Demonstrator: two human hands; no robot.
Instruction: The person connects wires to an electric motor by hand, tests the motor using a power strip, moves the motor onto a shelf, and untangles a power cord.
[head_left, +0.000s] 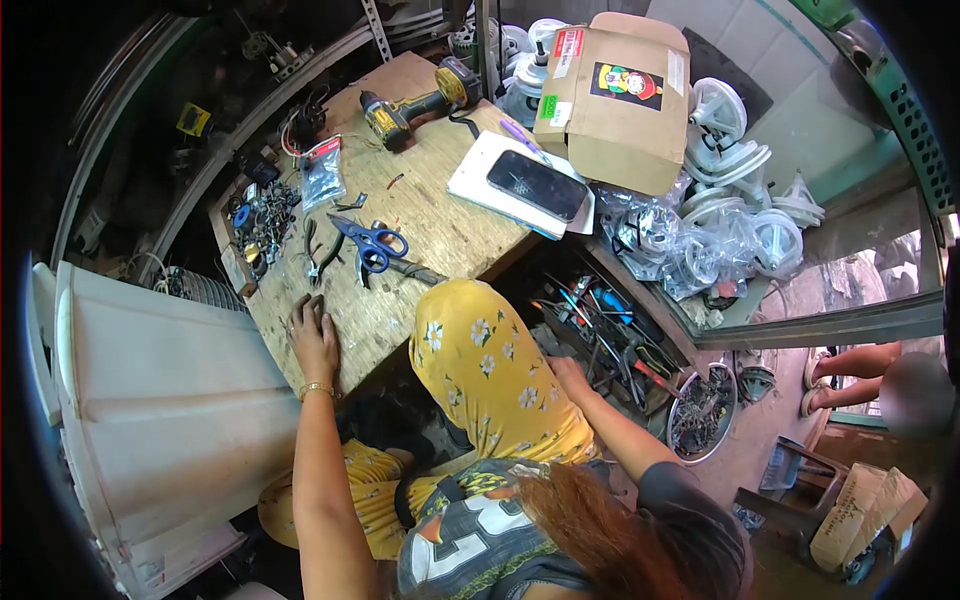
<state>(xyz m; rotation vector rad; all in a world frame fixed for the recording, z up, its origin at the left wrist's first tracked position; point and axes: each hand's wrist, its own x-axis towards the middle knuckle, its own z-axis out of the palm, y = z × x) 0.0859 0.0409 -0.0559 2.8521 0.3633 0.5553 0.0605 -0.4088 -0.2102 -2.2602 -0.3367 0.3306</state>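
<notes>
My left hand (314, 338) lies on the near left edge of the wooden bench (440, 210), fingers stretched out, holding nothing. Just beyond its fingertips are black-handled pliers (322, 262). Blue-handled scissors (375, 247) lie to their right, beside a dark rod-like tool (415, 270). My right hand (570, 378) is down beside my raised knee in yellow flowered trousers (485, 345), next to the tool drawer (610, 330). Its fingers are mostly hidden, so I cannot see whether it grips anything.
A yellow cordless drill (420, 103), a phone (538, 185) on a notebook and a small plastic bag (322, 172) lie on the bench. A cardboard box (620, 100) stands behind bagged white parts (690, 240). A metal basin (703, 412) sits right; another person's legs (850, 375) show beyond.
</notes>
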